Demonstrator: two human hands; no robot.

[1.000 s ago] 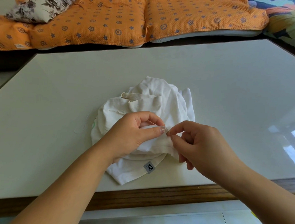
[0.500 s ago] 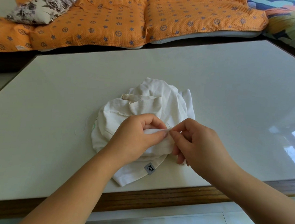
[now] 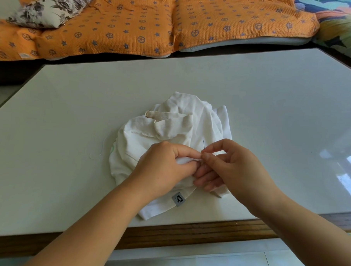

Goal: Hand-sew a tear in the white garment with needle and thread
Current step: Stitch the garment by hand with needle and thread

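A crumpled white garment (image 3: 177,123) lies in a heap on the white table (image 3: 272,109), with a small grey label (image 3: 178,199) at its near hem. My left hand (image 3: 165,168) grips a pinched fold of the cloth near the middle of the heap. My right hand (image 3: 229,167) pinches a thin needle (image 3: 203,147) between thumb and forefinger, right against the fold; the needle points up and away. A pale thread (image 3: 101,149) trails on the table left of the garment.
The table has a wooden front edge (image 3: 186,234). Behind it lies an orange patterned quilt (image 3: 155,21) with a grey floral pillow (image 3: 51,6) at the far left. Bright window reflections sit on the tabletop at the right.
My right hand has shifted slightly up and its lower fingers have spread under the fold. The needle now stands up above my fingertips. My left hand keeps its hold on the fold.
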